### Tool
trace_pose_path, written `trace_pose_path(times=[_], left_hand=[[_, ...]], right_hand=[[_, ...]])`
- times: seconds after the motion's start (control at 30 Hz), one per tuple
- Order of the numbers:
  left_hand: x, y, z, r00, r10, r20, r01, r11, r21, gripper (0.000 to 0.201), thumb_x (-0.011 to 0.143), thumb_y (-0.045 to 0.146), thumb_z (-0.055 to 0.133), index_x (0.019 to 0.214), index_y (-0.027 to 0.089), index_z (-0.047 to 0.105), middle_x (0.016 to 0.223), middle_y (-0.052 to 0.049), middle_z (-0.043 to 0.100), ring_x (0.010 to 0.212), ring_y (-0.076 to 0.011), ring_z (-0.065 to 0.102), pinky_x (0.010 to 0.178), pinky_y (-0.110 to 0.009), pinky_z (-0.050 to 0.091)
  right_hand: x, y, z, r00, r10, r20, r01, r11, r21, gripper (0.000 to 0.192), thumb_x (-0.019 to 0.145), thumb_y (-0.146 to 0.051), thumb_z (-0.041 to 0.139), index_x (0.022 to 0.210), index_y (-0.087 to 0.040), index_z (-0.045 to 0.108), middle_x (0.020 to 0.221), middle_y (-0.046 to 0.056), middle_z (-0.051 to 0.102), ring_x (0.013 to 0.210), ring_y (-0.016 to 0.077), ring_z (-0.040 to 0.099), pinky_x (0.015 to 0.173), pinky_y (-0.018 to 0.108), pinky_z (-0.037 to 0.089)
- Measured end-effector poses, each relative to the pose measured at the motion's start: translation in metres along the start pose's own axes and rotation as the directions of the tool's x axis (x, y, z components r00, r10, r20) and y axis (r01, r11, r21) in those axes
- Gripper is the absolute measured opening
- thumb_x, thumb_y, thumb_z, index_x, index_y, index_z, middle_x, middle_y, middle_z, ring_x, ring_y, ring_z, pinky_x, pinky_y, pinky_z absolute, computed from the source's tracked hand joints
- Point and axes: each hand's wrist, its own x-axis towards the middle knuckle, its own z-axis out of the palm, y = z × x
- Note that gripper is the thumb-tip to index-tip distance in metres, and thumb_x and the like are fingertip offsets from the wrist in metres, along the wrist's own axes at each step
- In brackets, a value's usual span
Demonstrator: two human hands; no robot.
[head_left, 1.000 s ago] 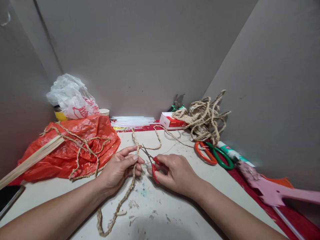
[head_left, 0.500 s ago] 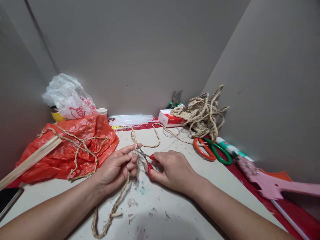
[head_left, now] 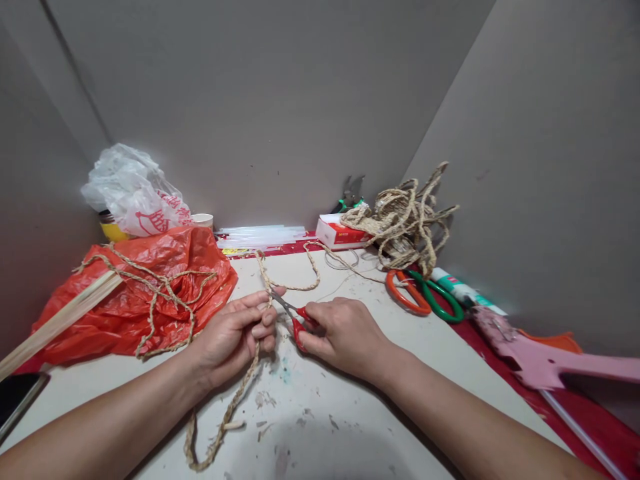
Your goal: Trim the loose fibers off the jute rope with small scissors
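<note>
My left hand [head_left: 243, 327] pinches a braided straw rope [head_left: 239, 395], which hangs below it in a loop onto the table. Above the fingers, the rope runs back across the table toward a tangle of rope at the far right. My right hand [head_left: 345, 337] grips small red-handled scissors [head_left: 299, 325], thumb and fingers at the two handles. The blades point left and touch or lie close to the rope just above my left fingertips. Whether the rope sits between the blades is too small to tell.
On the left, a red plastic bag [head_left: 150, 293] bears more rope and pale strips [head_left: 65, 320]. Behind lie glue sticks [head_left: 260, 236], a red-white box [head_left: 340, 231] and the rope tangle [head_left: 410, 220]. To the right are orange-and-green-handled tools [head_left: 440, 300] and a pink glue gun [head_left: 545, 363].
The scissors' handles have come closer together and the blades have narrowed at the rope. My left hand keeps its pinch in almost the same place.
</note>
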Motion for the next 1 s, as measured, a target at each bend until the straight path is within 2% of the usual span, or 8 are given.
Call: trace_pose_path(times=[0.17,0.33,0.57,0.77,1.0], left_hand=[[0.000,-0.001,-0.001,1.000,0.009,-0.011,-0.009,1.000,0.020,0.030,0.080,0.007,0.054,0.109,0.012,0.058,0.064,0.003,0.041,0.048,-0.0036,0.032,0.048,-0.017,0.034],[0.002,-0.001,0.000,0.993,0.084,-0.088,-0.075,0.992,0.098,0.031,0.082,0.010,0.055,0.112,0.013,0.056,0.064,0.002,0.048,0.048,-0.0041,0.037,0.049,-0.019,0.041],[0.004,-0.005,-0.005,0.988,0.129,-0.089,-0.114,0.981,0.154,0.032,0.083,0.012,0.055,0.115,0.013,0.053,0.069,0.000,0.056,0.050,-0.0053,0.044,0.051,-0.021,0.046],[0.003,-0.006,-0.005,0.986,0.130,-0.107,-0.107,0.975,0.197,0.037,0.082,0.014,0.057,0.118,0.012,0.050,0.072,-0.002,0.059,0.051,-0.0064,0.049,0.051,-0.022,0.047],[0.006,-0.006,-0.008,0.978,0.153,-0.144,-0.124,0.973,0.194,0.035,0.081,0.013,0.058,0.116,0.012,0.051,0.072,-0.003,0.061,0.052,-0.0067,0.050,0.052,-0.022,0.049]], right_hand=[[0.000,0.005,0.001,1.000,0.006,-0.001,-0.006,0.999,0.053,0.023,0.082,-0.031,0.047,0.063,-0.020,0.055,0.056,-0.001,0.059,0.051,0.0113,0.048,0.054,0.025,0.023],[0.000,0.006,0.000,0.997,0.067,-0.032,-0.064,0.993,0.098,0.023,0.080,-0.032,0.047,0.060,-0.020,0.051,0.054,-0.001,0.057,0.049,0.0110,0.046,0.052,0.024,0.024],[0.000,-0.001,-0.004,0.999,0.037,-0.004,-0.037,0.999,-0.032,0.017,0.072,-0.036,0.053,0.064,-0.020,0.053,0.058,0.000,0.061,0.052,0.0135,0.051,0.054,0.026,0.024],[0.001,-0.004,-0.006,0.999,0.042,0.015,-0.039,0.987,-0.157,0.023,0.077,-0.039,0.051,0.067,-0.019,0.057,0.059,0.002,0.063,0.054,0.0152,0.053,0.056,0.028,0.024],[0.001,-0.001,-0.006,0.996,0.045,0.070,-0.034,0.988,-0.152,0.026,0.086,-0.034,0.046,0.072,-0.019,0.061,0.063,0.003,0.066,0.056,0.0144,0.054,0.058,0.028,0.024]])
